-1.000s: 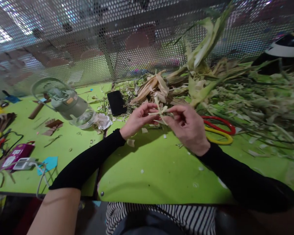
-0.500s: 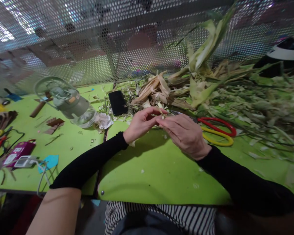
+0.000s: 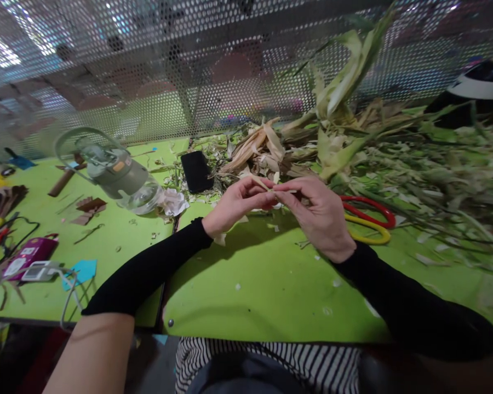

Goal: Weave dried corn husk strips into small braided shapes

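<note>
A thin pale strip of corn husk (image 3: 261, 183) runs between my fingertips above the green table. My left hand (image 3: 239, 200) pinches it between thumb and fingers. From the other side my right hand (image 3: 318, 213) grips it too, fingers curled, its fingertips touching those of the left. Just right of the right hand lie scissors with red and yellow handles (image 3: 370, 235); their blades are hidden behind that hand. Beyond my hands a pile of dry, tan corn husks (image 3: 261, 145) is heaped, with a greener husk (image 3: 340, 104) standing up from it.
A black phone (image 3: 196, 172) and a clear bottle with a grey-green lid (image 3: 119, 172) stand left of the husks. Green shreds (image 3: 435, 175) cover the right side. A perforated metal screen (image 3: 148, 71) closes the back. Far left are a purple box (image 3: 32, 256) and cables.
My right hand has turned and its fingers have shifted along the strip, which now lies more lengthwise between both hands. More of the table below the fingers shows small scraps.
</note>
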`<state>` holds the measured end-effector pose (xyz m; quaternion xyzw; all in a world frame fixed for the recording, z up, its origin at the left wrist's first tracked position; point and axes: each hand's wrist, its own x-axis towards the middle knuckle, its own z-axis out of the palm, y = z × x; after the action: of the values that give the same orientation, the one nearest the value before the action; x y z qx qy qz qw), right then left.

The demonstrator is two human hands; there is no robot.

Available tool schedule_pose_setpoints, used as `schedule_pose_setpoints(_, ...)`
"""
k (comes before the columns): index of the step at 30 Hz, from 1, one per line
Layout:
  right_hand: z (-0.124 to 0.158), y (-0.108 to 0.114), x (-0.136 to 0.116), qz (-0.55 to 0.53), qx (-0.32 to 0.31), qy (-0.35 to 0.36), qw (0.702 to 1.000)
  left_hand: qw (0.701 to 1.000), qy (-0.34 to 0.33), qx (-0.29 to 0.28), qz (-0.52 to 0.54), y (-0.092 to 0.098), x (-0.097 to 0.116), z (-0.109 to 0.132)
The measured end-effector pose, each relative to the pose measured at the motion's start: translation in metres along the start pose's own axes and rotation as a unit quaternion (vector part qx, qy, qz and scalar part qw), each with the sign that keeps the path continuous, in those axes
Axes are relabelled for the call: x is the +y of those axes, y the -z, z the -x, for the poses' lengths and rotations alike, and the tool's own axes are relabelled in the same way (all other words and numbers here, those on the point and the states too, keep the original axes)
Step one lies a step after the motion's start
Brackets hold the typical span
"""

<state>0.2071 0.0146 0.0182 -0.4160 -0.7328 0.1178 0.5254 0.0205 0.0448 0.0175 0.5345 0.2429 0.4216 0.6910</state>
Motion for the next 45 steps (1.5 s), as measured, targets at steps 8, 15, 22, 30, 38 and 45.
schedule_pose_setpoints(8,0.001,-0.002,-0.002,-0.1,-0.027,-0.153,0.983,0.996,0.042,0.054,-0.048,-0.004,0.007,0.0)
schedule_pose_setpoints(15,0.001,-0.004,0.004,-0.078,-0.017,-0.147,0.986,0.977,0.052,0.067,-0.197,-0.007,0.013,0.003)
schedule_pose_setpoints(22,0.0,-0.001,0.007,-0.05,-0.056,-0.114,0.991,0.989,0.119,0.045,-0.079,-0.002,0.012,0.001)
schedule_pose_setpoints(30,0.002,-0.003,0.01,-0.091,-0.058,-0.109,0.988,0.99,0.136,0.045,-0.001,0.0,0.012,0.0)
schedule_pose_setpoints(38,0.003,-0.008,0.016,-0.128,-0.032,-0.134,0.982,0.983,0.162,0.073,0.04,-0.004,0.015,-0.001)
schedule_pose_setpoints(45,-0.001,-0.004,0.011,-0.064,-0.065,-0.097,0.991,0.983,0.158,0.083,0.028,-0.005,0.018,0.0)
